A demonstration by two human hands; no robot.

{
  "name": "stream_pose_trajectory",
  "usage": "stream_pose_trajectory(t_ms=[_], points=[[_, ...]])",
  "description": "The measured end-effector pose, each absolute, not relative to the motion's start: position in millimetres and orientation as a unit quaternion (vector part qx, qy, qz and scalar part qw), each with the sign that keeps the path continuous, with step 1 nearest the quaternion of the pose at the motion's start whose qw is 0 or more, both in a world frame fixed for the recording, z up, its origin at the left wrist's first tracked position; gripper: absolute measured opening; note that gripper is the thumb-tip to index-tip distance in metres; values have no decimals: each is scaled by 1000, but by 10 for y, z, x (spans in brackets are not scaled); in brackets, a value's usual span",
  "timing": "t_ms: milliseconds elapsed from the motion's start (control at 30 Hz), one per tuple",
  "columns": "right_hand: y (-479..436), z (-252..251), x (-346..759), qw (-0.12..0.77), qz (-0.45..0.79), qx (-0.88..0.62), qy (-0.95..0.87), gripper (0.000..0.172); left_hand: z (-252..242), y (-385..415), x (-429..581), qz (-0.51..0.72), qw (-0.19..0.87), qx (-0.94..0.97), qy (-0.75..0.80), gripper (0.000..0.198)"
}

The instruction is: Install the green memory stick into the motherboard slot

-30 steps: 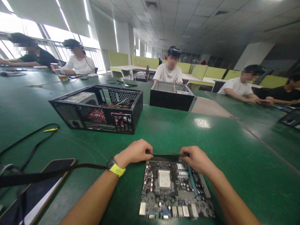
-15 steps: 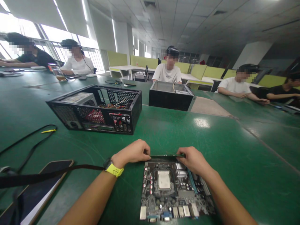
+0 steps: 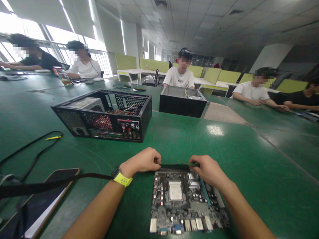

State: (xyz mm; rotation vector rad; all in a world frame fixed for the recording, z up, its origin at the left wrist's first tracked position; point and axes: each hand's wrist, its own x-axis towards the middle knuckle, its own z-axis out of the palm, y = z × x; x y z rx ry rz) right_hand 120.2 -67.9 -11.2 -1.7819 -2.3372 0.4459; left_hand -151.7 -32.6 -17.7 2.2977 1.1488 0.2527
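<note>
Memory module (image 3: pixel 175 165), left hand (image 3: pixel 143 161) and right hand (image 3: pixel 208 169) pinching opposite ends, so level along motherboard's (image 3: pixel 184 199) far edge.

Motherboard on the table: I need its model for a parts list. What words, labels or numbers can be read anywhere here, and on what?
Nothing can be read.
motherboard: print too small and blurred.
computer case: no legible label.
phone: screen dark.
dark strip gripped by left hand and right hand: no text shows.
</note>
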Motion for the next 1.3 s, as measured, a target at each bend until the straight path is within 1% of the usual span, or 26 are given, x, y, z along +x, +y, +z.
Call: stream_pose_trajectory(t_ms=[233,500,600,767,867,1033,1200,1300], points=[[-689,-125,1183,81,126,-597,-788,12,-170,-325,-1510,85,257,866,421,14],[-665,-174,1181,71,134,-591,-792,10,-130,-349,-1496,72,224,882,408,14],[-659,-177,1168,63,131,-589,-795,11,-132,-376,-1469,52,183,886,424,14],[-655,-186,1149,49,125,-600,-789,9,-137,-453,-1401,8,70,881,468,15],[-643,-197,1147,50,122,-596,-792,9,-117,-488,-1369,-9,38,880,473,16],[-614,-195,1166,57,137,-601,-786,6,-58,-508,-1351,-29,35,880,473,14],[-609,-183,1217,94,154,-581,-794,15,-11,-499,-1387,-15,66,882,466,12],[-615,-169,1227,96,159,-573,-798,16,8,-497,-1405,-13,71,880,469,13]])
